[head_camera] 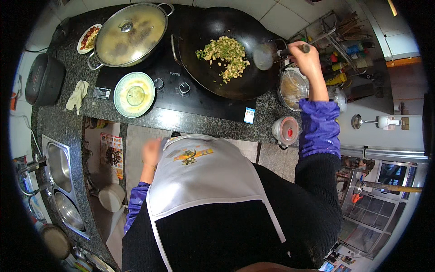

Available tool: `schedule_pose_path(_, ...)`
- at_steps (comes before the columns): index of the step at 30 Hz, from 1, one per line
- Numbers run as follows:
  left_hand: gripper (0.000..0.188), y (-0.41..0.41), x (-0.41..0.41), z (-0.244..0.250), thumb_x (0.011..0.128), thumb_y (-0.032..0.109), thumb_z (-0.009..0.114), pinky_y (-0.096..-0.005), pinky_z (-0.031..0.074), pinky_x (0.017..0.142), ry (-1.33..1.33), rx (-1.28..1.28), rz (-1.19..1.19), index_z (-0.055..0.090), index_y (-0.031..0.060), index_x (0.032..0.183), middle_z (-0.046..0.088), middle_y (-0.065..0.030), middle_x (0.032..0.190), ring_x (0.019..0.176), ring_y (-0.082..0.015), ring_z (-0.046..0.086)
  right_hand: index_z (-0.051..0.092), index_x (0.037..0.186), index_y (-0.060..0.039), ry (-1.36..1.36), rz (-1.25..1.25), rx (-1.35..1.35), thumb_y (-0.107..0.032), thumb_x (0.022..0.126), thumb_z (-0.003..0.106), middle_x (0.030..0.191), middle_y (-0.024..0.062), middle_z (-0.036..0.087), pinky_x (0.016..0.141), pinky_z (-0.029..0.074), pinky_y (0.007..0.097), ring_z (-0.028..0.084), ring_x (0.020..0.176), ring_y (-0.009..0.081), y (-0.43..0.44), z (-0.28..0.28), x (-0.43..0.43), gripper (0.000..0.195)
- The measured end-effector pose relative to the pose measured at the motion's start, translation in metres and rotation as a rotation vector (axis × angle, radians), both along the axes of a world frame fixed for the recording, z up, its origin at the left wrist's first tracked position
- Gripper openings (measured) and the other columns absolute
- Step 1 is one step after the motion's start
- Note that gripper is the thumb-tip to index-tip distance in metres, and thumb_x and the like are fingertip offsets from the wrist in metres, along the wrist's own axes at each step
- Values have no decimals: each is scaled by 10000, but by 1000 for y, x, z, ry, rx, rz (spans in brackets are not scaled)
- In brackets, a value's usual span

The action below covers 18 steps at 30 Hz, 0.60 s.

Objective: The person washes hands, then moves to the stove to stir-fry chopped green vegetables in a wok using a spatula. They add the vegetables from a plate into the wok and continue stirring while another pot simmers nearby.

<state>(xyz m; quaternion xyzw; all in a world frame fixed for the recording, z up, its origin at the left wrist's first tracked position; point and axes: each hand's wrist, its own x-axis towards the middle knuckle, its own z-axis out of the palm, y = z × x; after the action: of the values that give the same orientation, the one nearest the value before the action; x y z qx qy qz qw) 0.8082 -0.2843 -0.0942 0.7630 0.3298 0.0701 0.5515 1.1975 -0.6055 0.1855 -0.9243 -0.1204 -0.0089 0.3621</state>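
My right hand (307,59) grips the handle of a wok spatula (263,57). Its rounded blade rests against the right inner wall of a large dark wok (210,23). Diced pale food with chopped green pieces (226,54) lies in the wok, apart from the blade. At the front left of the white apron (197,180), my left hand (151,152) hangs below the counter edge. It is blurred, and whether it holds anything is unclear. A pale green plate (135,94) with traces of liquid sits on the black cooktop (210,108).
A lidded steel pot (132,35) stands left of the wok, beside a plate of chopped ingredients (90,38). On the right are a plastic-covered bowl (293,90) and a red-lidded container (286,131). A cloth (77,96) and a double sink (61,166) are at left.
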Motion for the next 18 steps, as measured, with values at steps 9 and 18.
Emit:
schedule_pose_path(9,491,34,-12,-43,841,246,634,-303,260,429,10,-25,36,329,37,519,290,7,491,512,-76,262,640,936,4,77,23,595,-121,787,624,784,86,637,661,534,318,626,694,162,58,-87,32,195)
schedule_pose_path(18,474,43,15,-25,836,242,644,-301,273,437,-21,5,-50,356,31,524,308,6,494,517,-76,274,573,1024,-62,-408,1006,-456,-94,634,681,1128,220,559,739,524,385,611,907,339,66,-29,-124,406)
